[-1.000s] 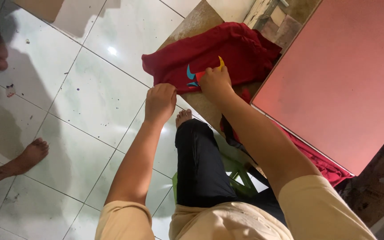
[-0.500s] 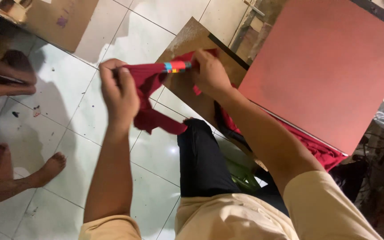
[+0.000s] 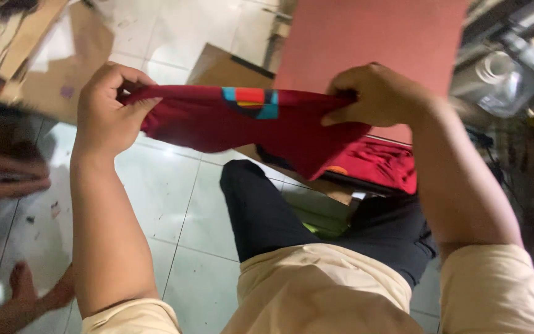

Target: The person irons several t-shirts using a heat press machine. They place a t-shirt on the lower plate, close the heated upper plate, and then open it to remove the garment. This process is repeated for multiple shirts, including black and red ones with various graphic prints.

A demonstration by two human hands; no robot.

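My left hand (image 3: pixel 109 108) pinches one end of a dark red garment (image 3: pixel 236 124) and my right hand (image 3: pixel 375 96) grips the other end in a closed fist, so the cloth hangs stretched between them in the air above my lap. A colourful patch (image 3: pixel 251 102) of blue, orange and red sits at its upper edge, midway. Below my right hand, more red cloth (image 3: pixel 378 164) lies at the near edge of the pink board (image 3: pixel 372 31).
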